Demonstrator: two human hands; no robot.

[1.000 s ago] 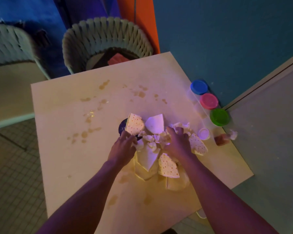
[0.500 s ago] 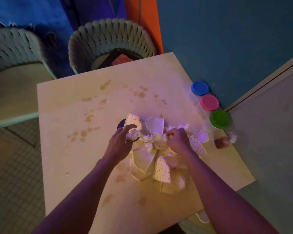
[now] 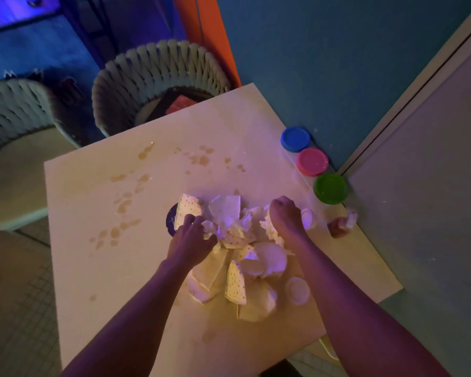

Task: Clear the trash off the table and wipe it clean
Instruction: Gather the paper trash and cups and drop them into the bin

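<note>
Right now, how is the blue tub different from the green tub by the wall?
The blue tub sits farthest back along the wall, while the green tub sits nearest the hands and the trash pile. The blue tub's lid is blue and looks duller; the green tub's lid is bright green. The pink tub stands between them. Both are round, closed, and upright at the table edge.

I see 3 lidded tubs in a row against the teal wall: a blue tub (image 3: 295, 139), a pink tub (image 3: 312, 161), a green tub (image 3: 330, 188). Past the far edge I make out 2 woven chairs, the nearer chair (image 3: 158, 74) holding something red (image 3: 180, 104), the left chair (image 3: 14, 110) beside it.
</note>
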